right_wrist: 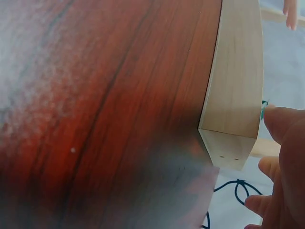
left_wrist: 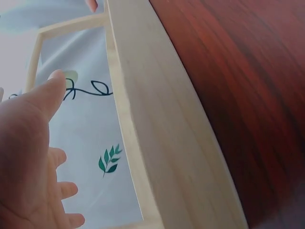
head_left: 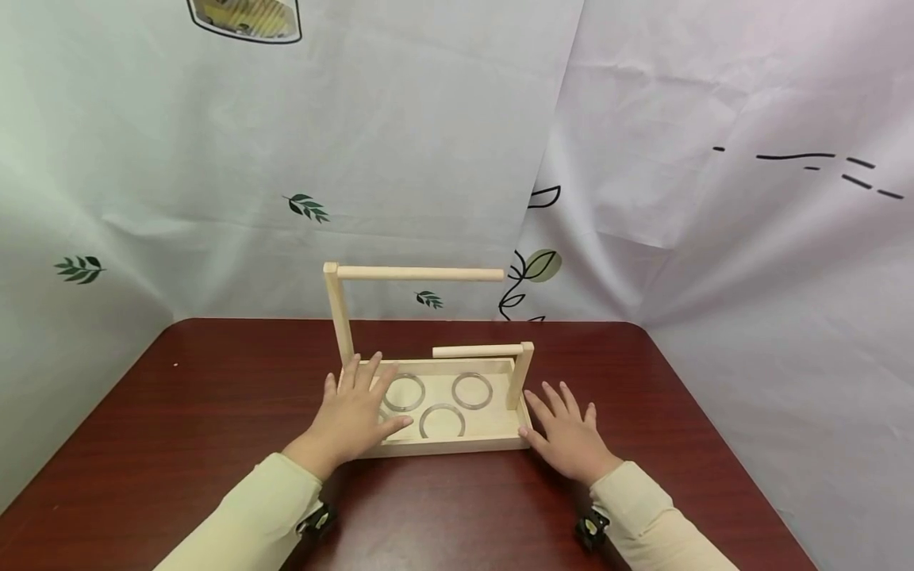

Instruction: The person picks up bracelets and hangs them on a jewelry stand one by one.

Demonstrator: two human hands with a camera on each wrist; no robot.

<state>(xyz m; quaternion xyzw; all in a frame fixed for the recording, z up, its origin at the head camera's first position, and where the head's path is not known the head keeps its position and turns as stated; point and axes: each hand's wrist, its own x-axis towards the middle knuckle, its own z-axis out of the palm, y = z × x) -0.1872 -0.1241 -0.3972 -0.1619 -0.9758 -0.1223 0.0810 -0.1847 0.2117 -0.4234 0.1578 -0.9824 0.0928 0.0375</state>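
A pale wooden tray (head_left: 457, 448) lies lengthwise in front of me. From its left end rises a tall post (head_left: 340, 317) with a long horizontal rod (head_left: 421, 274); a shorter post (head_left: 520, 381) at the right end carries a shorter rod (head_left: 477, 350). Several clear rings (head_left: 424, 392) are on the tray floor, one partly behind my left hand. Fingers spread, my left hand (head_left: 350, 424) is over the tray's left end. My right hand (head_left: 571, 440) is at the right end wall, thumb near the front corner. In the right wrist view the tray's corner (right_wrist: 236, 71) shows beside that hand.
The dark red-brown table (head_left: 236, 381) extends around the tray. Behind it and to the right hang white cloths (head_left: 400, 159) printed with leaves and lines. Each wrist wears a small black device (head_left: 591, 527).
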